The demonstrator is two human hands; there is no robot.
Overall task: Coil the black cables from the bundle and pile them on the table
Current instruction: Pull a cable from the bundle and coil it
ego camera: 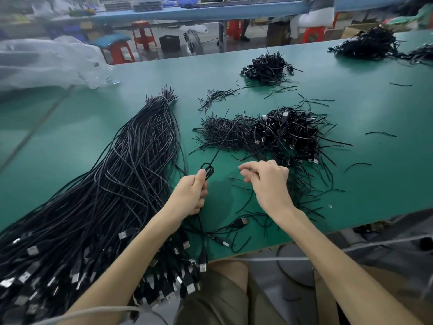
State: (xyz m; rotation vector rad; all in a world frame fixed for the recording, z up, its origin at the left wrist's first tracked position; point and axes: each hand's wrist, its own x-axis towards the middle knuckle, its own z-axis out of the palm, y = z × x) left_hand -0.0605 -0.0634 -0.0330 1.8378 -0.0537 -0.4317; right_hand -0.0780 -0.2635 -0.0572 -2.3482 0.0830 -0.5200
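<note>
Head view took in a person seated at the near edge of a green table (365, 109), both forearms reaching out over it. The left hand (190, 196) was closed in a fist round one black cable (209, 171). A small tight loop of it stood up just above the thumb, and a thin tail ran up and away toward the heaps beyond. Below the fist the same cable dropped past the table edge, with a USB plug (203, 266) hanging at its end.

The right hand (267, 184) hovered just beside the left, apart from it, its fingers curled under and the thumb tucked close to the forefinger. I could not tell whether anything was pinched between them.

To the left lay the long bundle (112, 195) of straight black cables, tied at its far end and fanning toward the person, the plug ends spilling over the table edge. Ahead of the right hand sat a pile of coiled cables (290, 134), with a heap of short black ties (222, 132) touching its left side. A smaller coiled pile (267, 66) lay farther back, and another dark heap (367, 43) lay near the far right corner. Crumpled clear plastic (46, 59) rested at the far left.
</note>
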